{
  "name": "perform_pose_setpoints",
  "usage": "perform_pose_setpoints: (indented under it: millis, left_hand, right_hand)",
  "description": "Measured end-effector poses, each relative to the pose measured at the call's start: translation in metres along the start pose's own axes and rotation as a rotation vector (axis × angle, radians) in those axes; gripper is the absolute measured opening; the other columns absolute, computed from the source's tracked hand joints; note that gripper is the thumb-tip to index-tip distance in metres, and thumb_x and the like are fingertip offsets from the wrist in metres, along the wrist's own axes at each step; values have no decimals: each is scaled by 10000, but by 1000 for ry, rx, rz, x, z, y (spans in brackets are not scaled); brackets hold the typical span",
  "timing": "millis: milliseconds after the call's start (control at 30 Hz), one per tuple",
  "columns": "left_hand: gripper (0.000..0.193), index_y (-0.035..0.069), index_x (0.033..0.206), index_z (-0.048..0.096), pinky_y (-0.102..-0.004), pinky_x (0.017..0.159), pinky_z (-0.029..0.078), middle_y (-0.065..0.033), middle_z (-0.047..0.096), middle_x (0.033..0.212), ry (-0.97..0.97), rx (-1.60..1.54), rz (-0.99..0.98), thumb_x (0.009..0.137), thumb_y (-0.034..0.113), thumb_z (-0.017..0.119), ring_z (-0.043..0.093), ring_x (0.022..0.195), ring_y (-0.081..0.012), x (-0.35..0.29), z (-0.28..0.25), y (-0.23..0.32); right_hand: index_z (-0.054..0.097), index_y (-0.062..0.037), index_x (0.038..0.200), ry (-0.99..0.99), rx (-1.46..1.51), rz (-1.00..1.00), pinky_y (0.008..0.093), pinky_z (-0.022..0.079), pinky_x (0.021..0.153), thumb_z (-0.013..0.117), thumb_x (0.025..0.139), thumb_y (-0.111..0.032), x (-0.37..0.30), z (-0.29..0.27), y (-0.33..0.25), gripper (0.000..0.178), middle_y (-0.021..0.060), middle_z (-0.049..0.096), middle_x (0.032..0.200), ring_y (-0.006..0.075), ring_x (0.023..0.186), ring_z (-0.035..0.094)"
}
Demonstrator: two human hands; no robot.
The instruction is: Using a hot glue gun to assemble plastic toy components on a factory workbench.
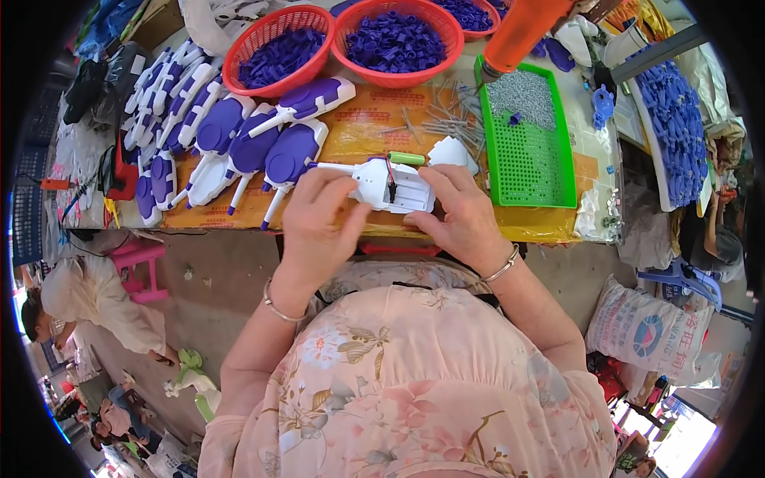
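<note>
At the table's near edge lies a white plastic housing point(370, 185), its slotted compartment facing up and dark wires showing inside. My left hand point(319, 219) is closed, thumb and fingers at the housing's left end by a thin white stem. My right hand point(466, 215) grips the right end of the compartment, with the thumb on its near side. Just behind the housing is a small green cylinder point(406, 158), which looks like a battery. A loose white curved cover point(453, 152) rests beyond my right fingers.
Purple-and-white plastic units point(291, 151) are heaped on the left. Red baskets point(275, 49) of purple parts stand at the back. To the right is a green tray point(570, 159) with small metal pieces, beside scattered metal rods point(458, 123). An orange post point(510, 40) rises behind the tray.
</note>
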State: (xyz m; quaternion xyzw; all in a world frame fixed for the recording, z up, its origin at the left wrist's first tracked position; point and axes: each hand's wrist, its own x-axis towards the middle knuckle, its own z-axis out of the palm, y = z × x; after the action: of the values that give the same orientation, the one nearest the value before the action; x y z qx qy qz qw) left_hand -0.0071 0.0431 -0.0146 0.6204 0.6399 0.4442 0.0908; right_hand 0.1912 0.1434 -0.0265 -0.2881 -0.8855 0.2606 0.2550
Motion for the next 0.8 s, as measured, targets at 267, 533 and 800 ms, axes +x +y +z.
perform_pose_setpoints:
  millis: [267,533,800]
  left_hand:
    - [448,44,1040,648,-410,892,448,-112,616,1114,-174,154,186,616,16,789,560,1027,-319,12,8,-8]
    - [412,70,997,651,-478,923,394,-90,596,1087,-219,234,225,614,111,797,538,1062,-310,8,6,-8]
    - [399,46,1075,615,-520,979,361,-144,546,1130,-193,291,233,705,125,740,517,1095,-342,3,15,-7]
  right_hand:
    - [532,-28,1225,688,29,122,295,459,750,796,744,-175,11,-50,22,568,118,552,1165,221,995,546]
    - [516,7,1220,532,755,-50,272,498,811,753,802,-87,93,-124,41,490,94,648,1071,147,951,625]
    - [607,19,1032,479,1206,-8,298,517,682,713,818,-120,81,-116,17,277,97,670,900,188,773,643]
